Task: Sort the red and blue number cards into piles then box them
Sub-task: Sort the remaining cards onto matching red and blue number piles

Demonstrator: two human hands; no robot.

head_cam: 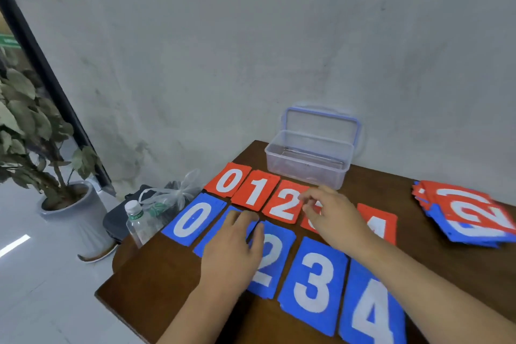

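Rows are lying on the worktop (167,288). Left hand (231,254) is pressing flat on a blue card (208,240); right hand (332,218) is pinching a red card (307,225) beside red 2 (282,205). Lifting straight up should be keeping neighbours aligned.

Bare left forearm (192,315) comes up from the bottom edge, and the bare left grip (237,246) lies palm down, fingers (245,218) straight and close together, pointing away from the body, thumb tucked alongside. Bare right forearm (413,279) reaches in on a slant from the lower right, crossing towards the middle. The bare right grip (332,216) sits just beyond the left, knuckles up, fingertips (305,200) curled in towards the thumb; whether they pinch anything is hard to tell.
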